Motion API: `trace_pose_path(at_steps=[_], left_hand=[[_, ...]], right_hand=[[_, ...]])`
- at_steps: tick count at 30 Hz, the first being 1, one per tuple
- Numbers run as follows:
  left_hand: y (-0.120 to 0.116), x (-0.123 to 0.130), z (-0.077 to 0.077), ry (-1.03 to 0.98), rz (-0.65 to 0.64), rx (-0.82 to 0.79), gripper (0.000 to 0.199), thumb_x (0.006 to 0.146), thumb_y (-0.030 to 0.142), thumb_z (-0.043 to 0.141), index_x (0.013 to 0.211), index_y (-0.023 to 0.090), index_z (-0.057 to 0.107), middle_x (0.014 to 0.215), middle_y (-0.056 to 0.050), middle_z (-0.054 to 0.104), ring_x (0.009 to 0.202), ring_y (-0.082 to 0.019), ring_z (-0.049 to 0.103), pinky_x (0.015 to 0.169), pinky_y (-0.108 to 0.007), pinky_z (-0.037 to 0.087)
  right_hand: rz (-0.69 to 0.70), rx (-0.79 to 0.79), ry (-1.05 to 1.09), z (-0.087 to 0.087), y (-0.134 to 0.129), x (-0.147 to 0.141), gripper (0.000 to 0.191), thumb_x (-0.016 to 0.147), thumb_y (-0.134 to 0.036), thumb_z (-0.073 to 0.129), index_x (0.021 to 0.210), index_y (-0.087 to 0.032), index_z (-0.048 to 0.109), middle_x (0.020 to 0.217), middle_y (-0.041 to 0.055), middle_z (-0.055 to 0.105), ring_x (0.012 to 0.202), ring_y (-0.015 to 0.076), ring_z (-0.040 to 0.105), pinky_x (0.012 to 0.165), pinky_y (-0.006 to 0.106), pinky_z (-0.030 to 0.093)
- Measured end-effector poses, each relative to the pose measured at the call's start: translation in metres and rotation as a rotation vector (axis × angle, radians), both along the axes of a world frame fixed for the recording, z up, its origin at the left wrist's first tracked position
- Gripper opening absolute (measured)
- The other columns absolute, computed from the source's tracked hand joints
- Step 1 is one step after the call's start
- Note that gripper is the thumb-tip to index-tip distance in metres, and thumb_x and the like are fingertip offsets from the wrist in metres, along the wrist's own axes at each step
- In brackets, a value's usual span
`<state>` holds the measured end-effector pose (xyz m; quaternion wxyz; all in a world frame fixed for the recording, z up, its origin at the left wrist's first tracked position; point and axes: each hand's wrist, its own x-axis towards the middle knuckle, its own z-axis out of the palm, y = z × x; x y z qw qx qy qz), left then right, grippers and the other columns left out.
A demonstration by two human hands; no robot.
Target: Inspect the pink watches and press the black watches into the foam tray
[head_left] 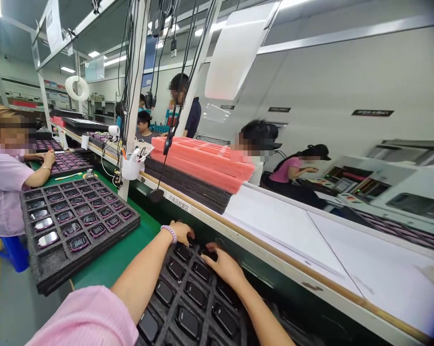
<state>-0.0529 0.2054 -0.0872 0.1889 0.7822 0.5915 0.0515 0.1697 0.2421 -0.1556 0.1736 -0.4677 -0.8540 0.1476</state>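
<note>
A black foam tray (170,300) lies before me, its compartments holding several black, rounded rectangular devices (188,322) with glossy faces. At the tray's far end, my left hand (181,233), with a striped band on the wrist, has its fingers curled down. What those fingertips grip is hidden against the dark foam. To its right, my right hand (226,264) reaches in over the far right compartments. Its thumb and forefinger are around a dark device (208,252), only partly visible.
Left on the green bench (145,216) is another foam tray (90,250) of purple-edged devices. A shelf edge (210,228) runs just beyond my hands, bearing red foam trays (202,161) and a pen cup (131,168). A co-worker (4,187) sits at the left.
</note>
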Motion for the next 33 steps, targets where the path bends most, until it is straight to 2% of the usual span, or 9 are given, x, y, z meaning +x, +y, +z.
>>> trace_pose_path(at_steps=[5,9,11,15,17,24,33], left_hand=[[0.007,-0.001,-0.011,-0.002,-0.006,0.018,0.049,0.078,0.028,0.076,0.125,0.030,0.063,0.125,-0.001,0.069,0.125,-0.028,0.056,0.106,-0.045,0.042],[0.011,0.001,-0.015,0.030,-0.019,0.038,0.055,0.079,0.028,0.077,0.131,0.024,0.059,0.122,-0.005,0.069,0.123,-0.027,0.057,0.103,-0.042,0.045],[0.012,0.004,-0.016,0.057,-0.026,0.047,0.055,0.081,0.028,0.078,0.132,0.020,0.058,0.121,-0.007,0.068,0.123,-0.027,0.056,0.105,-0.043,0.044],[0.015,0.011,-0.019,0.122,-0.028,0.079,0.049,0.084,0.029,0.076,0.129,0.017,0.060,0.125,-0.011,0.065,0.133,-0.030,0.047,0.116,-0.054,0.031],[0.016,0.012,-0.020,0.144,-0.034,0.083,0.046,0.086,0.029,0.075,0.128,0.016,0.060,0.127,-0.011,0.063,0.135,-0.031,0.045,0.117,-0.057,0.029],[0.018,0.010,-0.022,0.147,-0.072,0.064,0.043,0.091,0.034,0.070,0.129,0.016,0.059,0.126,-0.011,0.062,0.122,-0.028,0.056,0.109,-0.052,0.042],[0.018,0.010,-0.018,0.137,-0.060,0.034,0.041,0.093,0.032,0.068,0.130,0.016,0.058,0.130,-0.012,0.060,0.121,-0.027,0.057,0.105,-0.051,0.047]], right_hand=[[0.019,-0.026,0.030,-0.006,0.005,0.006,0.033,0.080,-0.037,0.066,0.109,-0.022,0.064,0.109,0.0084,0.069,0.107,0.0291,0.066,0.092,0.040,0.052],[0.029,-0.041,0.061,-0.010,0.007,0.005,0.035,0.079,-0.035,0.067,0.112,-0.022,0.063,0.110,0.0089,0.069,0.108,0.0292,0.065,0.093,0.040,0.051],[0.022,-0.046,0.069,-0.011,0.008,0.004,0.036,0.078,-0.034,0.068,0.112,-0.022,0.062,0.109,0.0084,0.069,0.108,0.0299,0.065,0.093,0.042,0.051],[0.014,-0.045,0.077,-0.011,0.007,0.002,0.035,0.078,-0.032,0.068,0.111,-0.023,0.061,0.107,0.0072,0.069,0.111,0.0307,0.063,0.095,0.043,0.049],[0.018,-0.043,0.083,-0.010,0.005,0.002,0.032,0.079,-0.032,0.067,0.109,-0.023,0.061,0.107,0.0073,0.068,0.110,0.0302,0.063,0.095,0.042,0.048],[0.034,-0.040,0.121,-0.005,-0.002,0.002,0.026,0.079,-0.034,0.064,0.099,-0.022,0.054,0.101,0.0082,0.065,0.103,0.0277,0.063,0.090,0.038,0.050],[-0.005,-0.021,0.152,-0.004,-0.006,0.002,0.026,0.076,-0.037,0.065,0.091,-0.023,0.049,0.096,0.0061,0.064,0.096,0.0261,0.063,0.085,0.036,0.051]])
